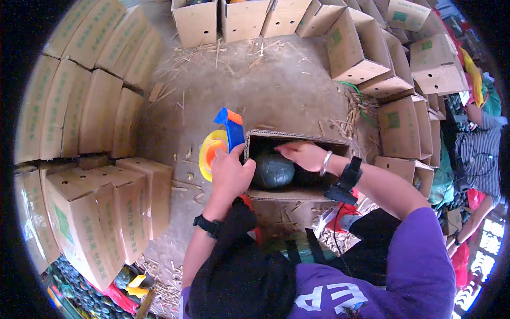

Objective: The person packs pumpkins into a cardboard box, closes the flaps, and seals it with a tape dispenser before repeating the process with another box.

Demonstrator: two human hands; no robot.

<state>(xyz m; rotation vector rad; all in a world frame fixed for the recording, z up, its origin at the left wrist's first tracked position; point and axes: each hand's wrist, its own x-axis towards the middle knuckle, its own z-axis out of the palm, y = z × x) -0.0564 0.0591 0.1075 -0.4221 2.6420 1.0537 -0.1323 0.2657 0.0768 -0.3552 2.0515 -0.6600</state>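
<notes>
An open cardboard box [287, 196] sits in front of me with a dark green, round squash [273, 171] inside. At the box's left wall, my left hand [229, 173] is closed around a blue and orange tape dispenser [234, 133] carrying a yellow-edged roll of tape [206, 159]. My right hand [305, 156] reaches into the box from the right, its fingers bent and pressed together at the top of the squash. Whatever its fingertips grip, if anything, is hidden. Shadow covers the box's right inside.
Closed cartons [101, 111] are stacked on the left, with more [106, 207] nearer me. Open boxes [356, 50] line the back and right. Wood scraps [186, 69] litter the floor. Piled dark green squashes [74, 284] lie lower left. Another person [478, 154] is at the far right.
</notes>
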